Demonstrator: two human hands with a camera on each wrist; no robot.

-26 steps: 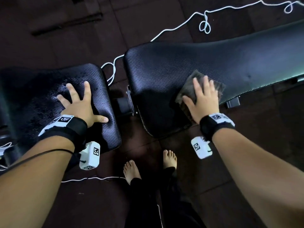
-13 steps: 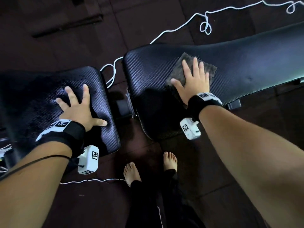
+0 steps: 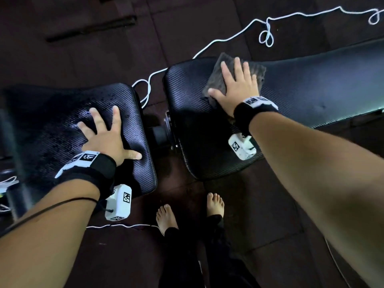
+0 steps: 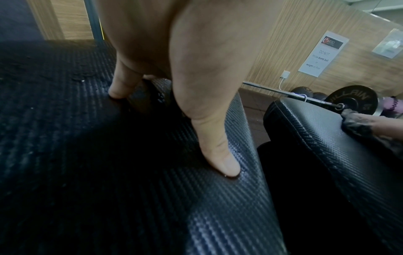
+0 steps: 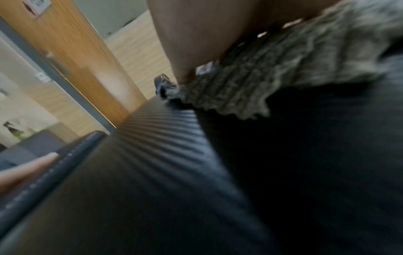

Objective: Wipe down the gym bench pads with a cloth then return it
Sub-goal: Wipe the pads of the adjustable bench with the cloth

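Note:
Two black textured bench pads lie side by side: the seat pad (image 3: 52, 121) on the left, dotted with wet drops, and the long back pad (image 3: 311, 88) on the right. My left hand (image 3: 106, 138) rests flat on the seat pad with fingers spread; its thumb (image 4: 220, 160) presses into the vinyl. My right hand (image 3: 236, 86) lies flat on a grey ribbed cloth (image 3: 259, 73), pressing it onto the far edge of the back pad. In the right wrist view the cloth (image 5: 283, 77) is bunched under the palm against the pad (image 5: 174, 172).
A white cord (image 3: 228, 38) snakes over the dark floor behind the pads. A metal hinge (image 3: 166, 125) sits in the gap between them. My bare feet (image 3: 215, 204) stand just below the gap. A barbell with a plate (image 4: 348, 101) lies by the wood-panelled wall.
My right hand has slid the cloth across the back pad from its near edge up to its far edge. The left hand has stayed planted on the seat pad.

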